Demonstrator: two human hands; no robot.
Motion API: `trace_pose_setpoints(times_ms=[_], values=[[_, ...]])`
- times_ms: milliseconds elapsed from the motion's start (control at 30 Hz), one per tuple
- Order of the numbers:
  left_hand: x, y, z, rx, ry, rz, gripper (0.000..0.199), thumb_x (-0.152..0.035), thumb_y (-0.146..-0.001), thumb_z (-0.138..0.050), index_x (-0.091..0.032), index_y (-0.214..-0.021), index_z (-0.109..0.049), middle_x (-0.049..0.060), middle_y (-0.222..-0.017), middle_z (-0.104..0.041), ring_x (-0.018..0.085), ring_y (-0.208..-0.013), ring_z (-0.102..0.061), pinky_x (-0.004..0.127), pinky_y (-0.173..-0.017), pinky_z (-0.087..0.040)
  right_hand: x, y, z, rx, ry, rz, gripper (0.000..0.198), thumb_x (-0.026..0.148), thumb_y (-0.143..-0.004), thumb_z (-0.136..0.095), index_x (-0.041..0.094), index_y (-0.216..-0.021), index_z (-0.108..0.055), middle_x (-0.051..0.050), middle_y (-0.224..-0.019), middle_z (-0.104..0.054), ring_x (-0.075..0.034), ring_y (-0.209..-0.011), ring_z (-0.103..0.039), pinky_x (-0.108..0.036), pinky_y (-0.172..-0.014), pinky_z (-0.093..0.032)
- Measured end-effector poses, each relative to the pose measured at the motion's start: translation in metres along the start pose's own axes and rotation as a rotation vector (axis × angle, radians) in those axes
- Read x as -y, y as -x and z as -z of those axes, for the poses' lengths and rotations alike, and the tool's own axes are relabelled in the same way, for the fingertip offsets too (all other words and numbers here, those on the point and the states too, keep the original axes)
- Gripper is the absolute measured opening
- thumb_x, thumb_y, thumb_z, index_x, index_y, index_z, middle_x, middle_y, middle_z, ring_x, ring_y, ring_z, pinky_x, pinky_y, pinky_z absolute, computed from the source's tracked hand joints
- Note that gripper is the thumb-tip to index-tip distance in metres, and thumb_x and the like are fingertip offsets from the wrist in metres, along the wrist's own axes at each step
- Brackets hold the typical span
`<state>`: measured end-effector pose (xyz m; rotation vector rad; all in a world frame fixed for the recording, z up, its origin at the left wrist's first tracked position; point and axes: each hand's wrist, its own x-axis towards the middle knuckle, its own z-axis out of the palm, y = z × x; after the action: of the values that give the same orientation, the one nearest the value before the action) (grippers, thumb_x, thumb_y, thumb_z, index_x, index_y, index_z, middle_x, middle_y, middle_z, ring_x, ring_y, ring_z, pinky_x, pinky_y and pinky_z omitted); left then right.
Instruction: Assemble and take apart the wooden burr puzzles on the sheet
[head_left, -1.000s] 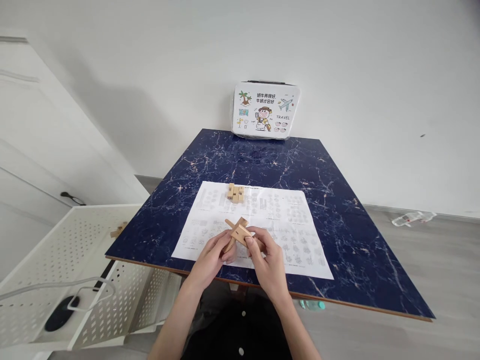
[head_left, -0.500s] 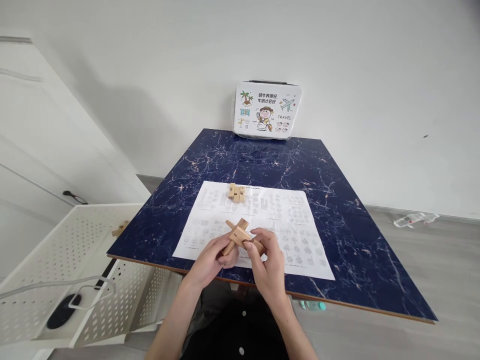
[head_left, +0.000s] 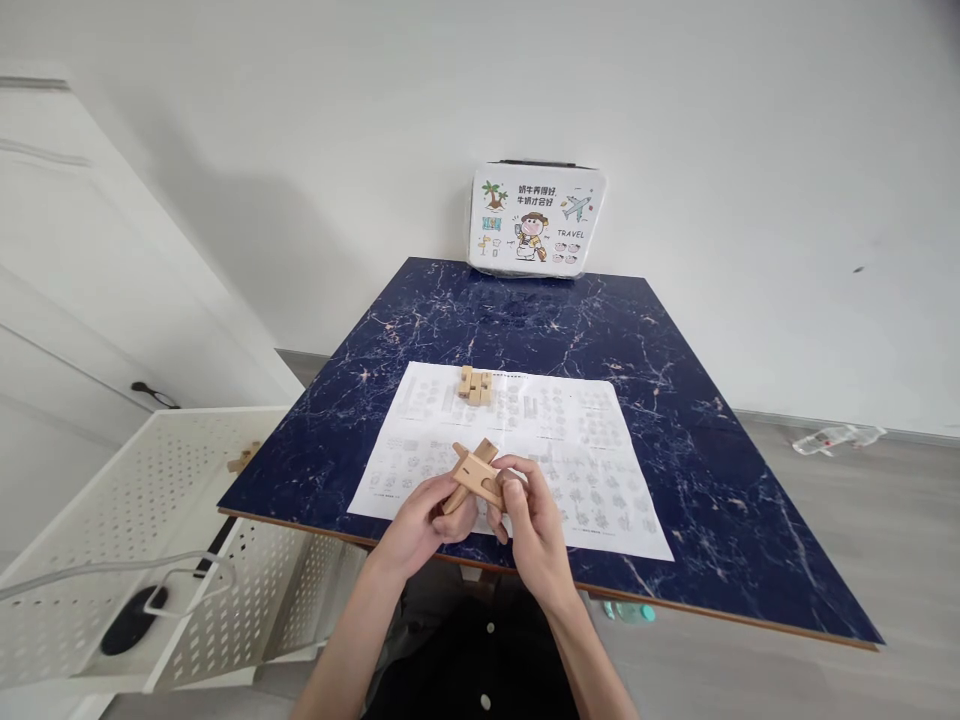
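Since both hands are crowding in on one spot, the crossed wooden puzzle pieces point(head_left: 478, 471) are easy to find: they're being held up between them, over the near half of the printed diagram sheet point(head_left: 600, 470), so I'm calling that the clock's centre. The left hand point(head_left: 427, 515), toward 8, is wrapping snugly around the lower end, while the right hand point(head_left: 535, 530), toward 4, is pinching the other end in a narrow grip. Can't tell what the tucked-under fingers are doing.

Handling-wise, I'm guessing we're looking at something light, stiff and tough, maybe a bit slick on the flat faces. I'd be holding the long sides near the ends, since squeezing the crossing could be nudging it loose.

At 12, a small cluster of notched wooden blocks point(head_left: 475, 387) is resting on the sheet. Farther out that way, a white cartoon carry case point(head_left: 501, 255) is standing on the blue marbled table point(head_left: 637, 350); its front is hiding whatever's inside. Out at 9, the perforated white storage unit point(head_left: 135, 490) is holding some wooden pieces point(head_left: 241, 460), and a black oval object point(head_left: 129, 622) is lying in it around 8.
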<state>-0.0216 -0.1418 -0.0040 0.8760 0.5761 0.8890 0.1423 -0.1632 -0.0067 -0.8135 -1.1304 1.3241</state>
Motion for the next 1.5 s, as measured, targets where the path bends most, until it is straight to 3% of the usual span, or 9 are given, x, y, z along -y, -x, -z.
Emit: trace_pose_setpoints(times_ms=[133,233,333,533,733,833,1000,1200,1500], values=[[0.0,0.0,0.001,0.008,0.003,0.01,0.054,-0.05,-0.106,-0.051,-0.019,-0.062,-0.044,-0.007,-0.051,-0.024,0.009,-0.047,-0.019,0.029,-0.051,-0.017,0.002,0.003,0.004,0.058,-0.018,0.006,0.025,0.046,-0.112,-0.044,0.027,-0.124,-0.054,0.005,-0.072,-0.052,-0.012,-0.054,-0.047,-0.026,-0.055,-0.043],[0.002,0.0,-0.001,-0.009,-0.06,0.038,0.048,-0.053,-0.107,-0.049,-0.016,-0.078,-0.059,-0.009,-0.054,-0.023,0.009,-0.048,-0.015,0.026,-0.05,-0.018,-0.001,0.003,0.007,0.045,0.023,-0.006,0.023,0.046,-0.112,-0.046,0.027,-0.12,-0.053,0.003,-0.077,-0.057,-0.012,-0.054,-0.048,-0.027,-0.055,-0.044],[0.006,-0.002,-0.006,-0.056,-0.134,0.056,0.047,-0.057,-0.106,-0.05,-0.016,-0.086,-0.061,-0.009,-0.057,-0.025,0.008,-0.049,-0.016,0.024,-0.049,-0.022,-0.007,0.002,0.01,0.022,0.114,-0.046,0.026,0.049,-0.111,-0.046,0.025,-0.116,-0.053,0.003,-0.076,-0.056,-0.013,-0.055,-0.046,-0.027,-0.054,-0.041],[0.015,-0.004,-0.016,-0.219,-0.293,0.014,0.052,-0.066,-0.103,-0.049,-0.02,-0.077,-0.048,-0.009,-0.059,-0.03,0.007,-0.046,-0.021,0.022,-0.044,-0.024,-0.014,0.001,0.015,-0.083,0.298,-0.102,0.03,0.054,-0.109,-0.049,0.024,-0.112,-0.054,0.004,-0.07,-0.052,-0.014,-0.058,-0.045,-0.027,-0.055,-0.037],[0.025,-0.005,-0.018,-0.524,-0.322,-0.072,0.055,-0.074,-0.1,-0.046,-0.02,-0.091,-0.054,-0.01,-0.057,-0.026,0.007,-0.045,-0.02,0.02,-0.041,-0.021,-0.012,0.002,0.011,0.012,0.294,-0.13,0.033,0.053,-0.11,-0.044,0.024,-0.12,-0.054,0.002,-0.077,-0.056,-0.015,-0.058,-0.045,-0.028,-0.055,-0.035],[0.026,-0.006,-0.018,-0.596,-0.302,-0.122,0.058,-0.076,-0.1,-0.042,-0.02,-0.095,-0.057,-0.011,-0.055,-0.024,0.008,-0.044,-0.02,0.02,-0.04,-0.023,-0.008,0.001,0.012,0.067,0.291,-0.132,0.032,0.052,-0.11,-0.044,0.023,-0.118,-0.057,0.003,-0.073,-0.054,-0.015,-0.059,-0.046,-0.028,-0.056,-0.034],[0.026,-0.006,-0.021,-0.632,-0.286,-0.159,0.062,-0.078,-0.098,-0.044,-0.02,-0.076,-0.05,-0.009,-0.053,-0.028,0.008,-0.044,-0.025,0.02,-0.041,-0.028,0.002,0.002,0.013,0.148,0.25,-0.12,0.033,0.051,-0.11,-0.045,0.023,-0.119,-0.06,0.002,-0.072,-0.053,-0.014,-0.059,-0.044,-0.029,-0.056,-0.033],[0.026,-0.007,-0.018,-0.632,-0.187,-0.187,0.063,-0.074,-0.1,-0.046,-0.02,-0.069,-0.048,-0.008,-0.053,-0.028,0.007,-0.044,-0.024,0.019,-0.041,-0.026,0.008,0.006,0.006,0.18,0.184,-0.151,0.036,0.054,-0.11,-0.047,0.022,-0.102,-0.061,0.002,-0.071,-0.052,-0.011,-0.054,-0.037,-0.027,-0.051,-0.029],[0.023,-0.006,-0.02,-0.56,-0.204,-0.191,0.056,-0.076,-0.101,-0.041,-0.022,-0.088,-0.05,-0.011,-0.057,-0.025,0.007,-0.044,-0.022,0.017,-0.04,-0.028,0.023,0.01,0.008,0.056,-0.072,-0.345,0.042,0.06,-0.103,-0.057,0.021,-0.089,-0.059,0.003,-0.068,-0.058,-0.008,-0.047,-0.041,-0.027,-0.054,-0.04]])
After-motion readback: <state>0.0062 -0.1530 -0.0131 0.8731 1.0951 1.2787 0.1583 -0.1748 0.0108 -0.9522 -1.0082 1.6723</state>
